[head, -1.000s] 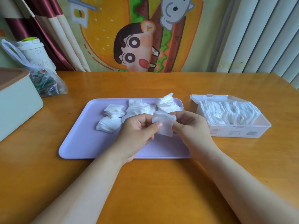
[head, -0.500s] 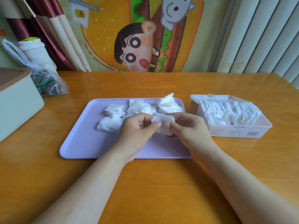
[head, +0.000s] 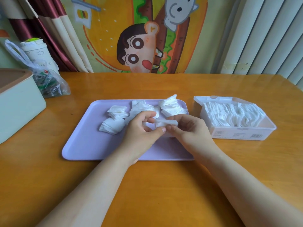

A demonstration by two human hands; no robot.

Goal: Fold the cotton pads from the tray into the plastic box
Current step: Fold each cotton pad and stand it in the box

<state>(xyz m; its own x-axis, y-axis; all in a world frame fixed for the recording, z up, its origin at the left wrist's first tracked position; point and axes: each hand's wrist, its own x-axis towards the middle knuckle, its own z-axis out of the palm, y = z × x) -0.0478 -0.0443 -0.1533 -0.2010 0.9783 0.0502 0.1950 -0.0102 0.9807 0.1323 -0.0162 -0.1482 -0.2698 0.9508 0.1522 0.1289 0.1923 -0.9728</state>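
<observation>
Together, left grip (head: 140,129) and right grip (head: 188,130), fingers curled, pinch one cotton pad (head: 166,124) above the tray (head: 91,141).

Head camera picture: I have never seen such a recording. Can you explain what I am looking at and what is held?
There is no machine here: a person wears one camera on the head, so it looks forward and down at their two bare hands. The left hand and the right hand pinch one white cotton pad between them, above a lilac tray. Piles of loose pads lie on the tray. To its right stands an open plastic box with pads already inside. All rests on a wooden table; a pale box and a plastic bag are at the far left.
</observation>
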